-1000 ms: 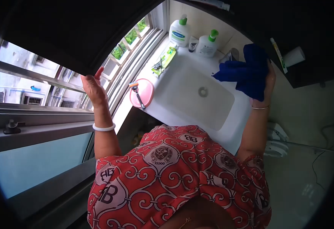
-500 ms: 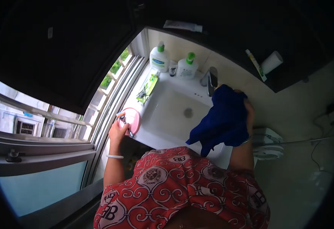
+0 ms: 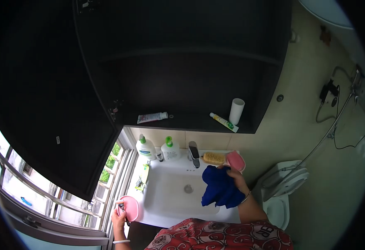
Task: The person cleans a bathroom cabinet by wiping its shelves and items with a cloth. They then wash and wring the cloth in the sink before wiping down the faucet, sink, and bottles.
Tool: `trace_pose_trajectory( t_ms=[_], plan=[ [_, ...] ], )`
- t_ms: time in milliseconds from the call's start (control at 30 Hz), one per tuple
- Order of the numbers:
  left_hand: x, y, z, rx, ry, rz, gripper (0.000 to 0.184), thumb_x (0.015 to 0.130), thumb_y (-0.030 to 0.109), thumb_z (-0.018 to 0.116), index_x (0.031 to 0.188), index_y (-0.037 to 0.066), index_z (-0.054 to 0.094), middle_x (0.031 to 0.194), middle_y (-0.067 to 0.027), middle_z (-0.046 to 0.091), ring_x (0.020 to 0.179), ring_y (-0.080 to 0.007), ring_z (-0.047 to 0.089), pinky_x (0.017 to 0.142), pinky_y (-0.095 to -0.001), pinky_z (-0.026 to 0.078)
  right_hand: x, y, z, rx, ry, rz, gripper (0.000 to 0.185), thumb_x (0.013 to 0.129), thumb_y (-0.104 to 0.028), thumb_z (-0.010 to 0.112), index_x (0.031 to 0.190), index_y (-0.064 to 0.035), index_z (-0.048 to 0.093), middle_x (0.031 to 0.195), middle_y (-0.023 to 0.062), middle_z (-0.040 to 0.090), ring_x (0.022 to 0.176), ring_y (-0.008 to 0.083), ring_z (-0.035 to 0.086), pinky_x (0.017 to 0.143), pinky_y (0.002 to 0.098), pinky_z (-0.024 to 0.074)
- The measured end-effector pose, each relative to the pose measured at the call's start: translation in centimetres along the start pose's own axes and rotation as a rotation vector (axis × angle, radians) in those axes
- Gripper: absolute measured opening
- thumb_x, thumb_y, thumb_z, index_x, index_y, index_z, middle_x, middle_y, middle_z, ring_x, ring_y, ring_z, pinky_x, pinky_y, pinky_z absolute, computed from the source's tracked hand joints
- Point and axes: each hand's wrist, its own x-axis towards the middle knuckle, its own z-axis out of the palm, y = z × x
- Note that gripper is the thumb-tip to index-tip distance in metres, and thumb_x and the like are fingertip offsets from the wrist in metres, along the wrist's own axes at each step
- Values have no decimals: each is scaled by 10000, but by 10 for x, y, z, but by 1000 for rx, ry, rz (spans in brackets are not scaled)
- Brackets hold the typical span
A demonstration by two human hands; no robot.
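My left hand (image 3: 118,221) is at the left corner of the sink, its fingers closed around a razor (image 3: 121,206). Under the razor is a pink oval dish (image 3: 133,208). A bunched dark blue cloth (image 3: 221,188) hangs from my right hand (image 3: 238,182) over the right side of the white washbasin (image 3: 157,204); its folds hide part of the fingers. Just behind the cloth, a bristle brush (image 3: 213,158) and another pink item (image 3: 235,161) lie on the sink's back ledge.
Pump bottles (image 3: 145,148) and a tap (image 3: 193,155) stand along the back. Scissors (image 3: 139,183) and a green packet (image 3: 145,171) lie on the left ledge. Above is an open dark cabinet (image 3: 182,83) holding tubes (image 3: 152,117) and a white cup (image 3: 236,111). A toilet (image 3: 277,210) is at right.
The view has tilted up, showing more of the cabinet. The blue cloth has come away from the tap, uncovering the brush and pink item. My left hand stays by the pink dish.
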Motion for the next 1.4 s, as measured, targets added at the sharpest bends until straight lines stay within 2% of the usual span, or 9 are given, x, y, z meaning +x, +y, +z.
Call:
trace_pose_trajectory(
  t_ms=[33, 167, 333, 533, 733, 867, 1000, 1200, 1400],
  plan=[
    [-2, 24, 9, -59, -93, 9, 319, 718, 61, 647, 1019, -18, 574, 849, -31, 602, 732, -82, 551, 633, -246, 450, -5, -2, 0, 28, -3, 20, 309, 870, -173, 535, 1117, 12, 523, 1065, 150, 606, 940, 233, 619, 856, 338, 494],
    [-20, 207, 74, -211, -344, 253, 365, 806, 25, 547, 1163, -48, 517, 919, -12, 585, 774, -77, 542, 669, -220, 445, -22, -1, -3, -1, 59, 62, 370, 802, -200, 573, 1092, 22, 516, 1053, 208, 604, 945, 307, 620, 863, 411, 498],
    [-3, 439, 137, -361, -588, 743, 446, 822, 32, 564, 1257, 1, 470, 1061, -58, 572, 944, -114, 569, 814, -250, 476, -48, -6, 3, 27, -119, 124, 371, 832, -178, 564, 1120, 50, 513, 1061, 186, 597, 935, 246, 618, 864, 344, 491],
    [33, 630, 212, 8, -672, 1003, 462, 861, 146, 558, 1280, -15, 446, 1094, -74, 561, 944, -111, 557, 844, -237, 445, -76, 0, -5, 7, -150, 169, 382, 807, -163, 578, 1114, 59, 531, 1086, 176, 593, 953, 226, 615, 890, 328, 475],
    [20, 667, 286, 577, -656, 887, 416, 824, 164, 573, 1221, 41, 543, 1047, -71, 585, 910, -142, 550, 802, -252, 423, -93, -6, -12, 31, -41, 158, 387, 808, -148, 574, 1117, 77, 514, 1045, 216, 607, 921, 277, 637, 877, 376, 499],
    [40, 678, 319, 740, -783, 865, 468, 809, 202, 590, 1251, 58, 535, 1071, -82, 589, 923, -156, 549, 811, -269, 417, -98, -7, -18, 41, 30, 143, 389, 816, -156, 576, 1124, 74, 518, 1047, 216, 607, 923, 276, 637, 874, 376, 502],
    [34, 673, 328, 958, -637, 1056, 451, 801, 220, 596, 1230, 87, 559, 1073, -95, 606, 947, -193, 573, 816, -298, 430, -96, -6, -17, 31, 43, 124, 384, 817, -157, 579, 1118, 75, 525, 1042, 212, 611, 916, 271, 639, 869, 377, 505],
    [22, 645, 328, 1040, -136, 1595, 324, 802, 302, 604, 1071, 123, 634, 943, -112, 636, 876, -246, 609, 775, -350, 458, -85, 2, -18, 49, -9, 152, 377, 816, -144, 582, 1114, 81, 527, 1023, 208, 619, 898, 267, 644, 862, 375, 507],
    [19, 649, 320, 1036, -206, 1512, 264, 859, 262, 542, 1052, 108, 633, 1047, -139, 613, 947, -287, 589, 804, -376, 453, -83, 4, -12, 66, -31, 175, 374, 808, -128, 579, 1114, 79, 525, 1027, 210, 616, 908, 266, 639, 859, 363, 507]
  ],
)
